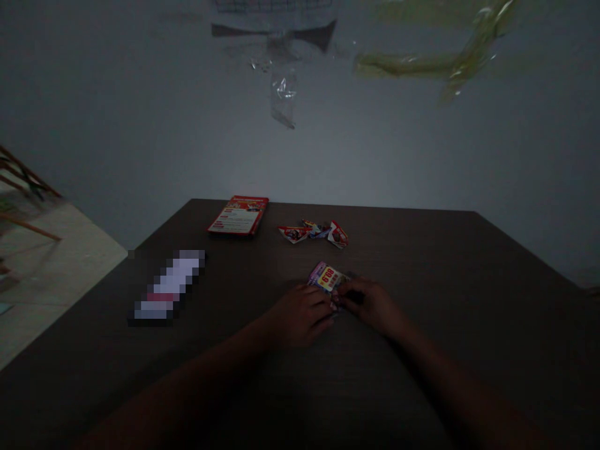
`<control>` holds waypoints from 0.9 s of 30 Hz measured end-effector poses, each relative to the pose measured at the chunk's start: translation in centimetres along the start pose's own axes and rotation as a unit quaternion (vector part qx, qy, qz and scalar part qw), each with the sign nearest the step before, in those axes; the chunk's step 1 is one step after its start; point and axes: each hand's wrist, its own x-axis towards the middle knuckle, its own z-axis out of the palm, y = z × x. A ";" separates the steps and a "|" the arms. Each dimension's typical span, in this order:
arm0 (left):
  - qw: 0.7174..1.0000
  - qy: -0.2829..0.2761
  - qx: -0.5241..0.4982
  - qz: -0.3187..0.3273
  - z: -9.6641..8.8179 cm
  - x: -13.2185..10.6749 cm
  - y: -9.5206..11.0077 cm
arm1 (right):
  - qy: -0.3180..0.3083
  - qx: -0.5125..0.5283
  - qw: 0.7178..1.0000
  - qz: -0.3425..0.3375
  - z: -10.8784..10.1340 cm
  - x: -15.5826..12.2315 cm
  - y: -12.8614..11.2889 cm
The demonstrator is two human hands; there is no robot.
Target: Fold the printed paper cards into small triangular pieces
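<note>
A small folded paper flyer [327, 276], purple and white with large red numerals on yellow, lies on the dark table in front of me. My left hand [304, 312] rests on its near left part, fingers stretched out and lying over the paper. At its right edge my right hand [370, 303] has thumb and fingertips pinched together on the paper. My fingers hide the near part of the flyer. Just behind it sits a folded paper shape [316, 232] in red, white and blue, with pointed ends.
A stack of red and white printed flyers [239, 215] lies near the table's back edge. On the left is a phone-like object [169, 287], blurred by pixelation. The table [422, 250] meets a wall [375, 150] with tape remnants. Dim light covers the scene.
</note>
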 end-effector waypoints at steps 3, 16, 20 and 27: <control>0.999 0.016 -0.006 -0.040 0.1 0.1 -0.1 | -0.002 0.024 1.000 0.020 0.2 -0.1 0.4; 0.980 0.046 -0.009 -0.196 1.2 0.4 -0.8 | -0.041 0.059 0.997 0.037 -0.2 -0.2 0.1; 0.975 0.034 -0.014 -0.220 1.1 0.3 -1.1 | -0.050 0.068 0.995 0.052 0.0 -0.3 -0.3; 0.974 0.028 0.015 -0.226 0.7 0.2 -1.5 | -0.087 0.084 0.990 0.072 0.4 -0.8 -1.6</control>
